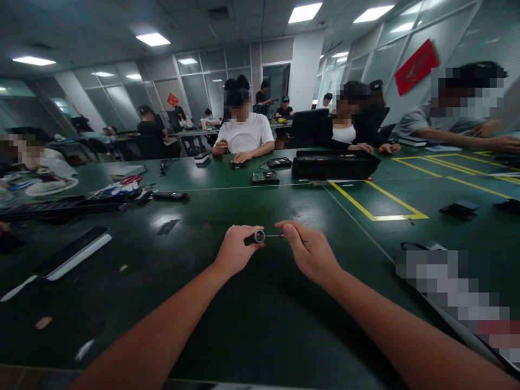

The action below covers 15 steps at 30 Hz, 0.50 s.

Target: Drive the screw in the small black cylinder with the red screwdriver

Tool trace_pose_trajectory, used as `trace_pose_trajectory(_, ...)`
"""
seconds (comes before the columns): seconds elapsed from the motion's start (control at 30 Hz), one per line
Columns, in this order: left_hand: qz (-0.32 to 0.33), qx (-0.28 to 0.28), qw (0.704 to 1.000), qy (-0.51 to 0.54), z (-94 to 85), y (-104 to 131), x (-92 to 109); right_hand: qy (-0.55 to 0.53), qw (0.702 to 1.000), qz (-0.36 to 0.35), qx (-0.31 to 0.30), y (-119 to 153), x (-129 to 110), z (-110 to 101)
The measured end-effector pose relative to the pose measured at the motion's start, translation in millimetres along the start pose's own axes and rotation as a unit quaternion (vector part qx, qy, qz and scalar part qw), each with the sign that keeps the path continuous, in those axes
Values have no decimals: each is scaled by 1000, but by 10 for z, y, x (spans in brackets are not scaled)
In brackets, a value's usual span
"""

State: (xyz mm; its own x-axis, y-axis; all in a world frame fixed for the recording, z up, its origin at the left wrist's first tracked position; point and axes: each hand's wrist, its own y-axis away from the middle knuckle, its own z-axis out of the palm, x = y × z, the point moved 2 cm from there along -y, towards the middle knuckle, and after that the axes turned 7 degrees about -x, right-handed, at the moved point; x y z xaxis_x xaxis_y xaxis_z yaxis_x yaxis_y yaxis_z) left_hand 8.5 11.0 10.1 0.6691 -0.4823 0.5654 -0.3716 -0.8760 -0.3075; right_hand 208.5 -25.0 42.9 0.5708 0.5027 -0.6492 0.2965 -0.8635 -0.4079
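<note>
Left hand [238, 248] holds the metal-rimmed cylinder [259, 236]; right hand [311, 246] pinches the slim screwdriver [280, 236] (contact unclear). Brace the cylinder; keep the screwdriver square.

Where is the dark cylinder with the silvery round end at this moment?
In the head view, the dark cylinder is near the centre, held in the left hand, with the thin red-tipped tool in the right hand just to its right.

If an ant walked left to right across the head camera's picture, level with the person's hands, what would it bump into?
Long black-and-white object → left hand → dark round-ended cylinder → thin metal rod → right hand → partly blurred-out object.
</note>
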Motion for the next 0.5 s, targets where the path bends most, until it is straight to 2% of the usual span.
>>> trace_pose_trajectory(0.17,2,-1,1000,-9,15,7,-14,-19,999,24,29,8,22,32)
trace_pose_trajectory(0.3,-6,0,1000,-15,-2,5,2,-134,987,56,66,-39,153,70)
trace_pose_trajectory(0.37,6,7,1000,-23,-18,0,27,-234,963,100,87,-78,258,91)
trace_pose_trajectory(0.43,8,20,999,-42,-30,-5,40,-330,924,151,122,-109,367,110)
trace_pose_trajectory(0.5,-7,20,998,-57,-29,-9,29,-355,905,180,153,-126,441,120)
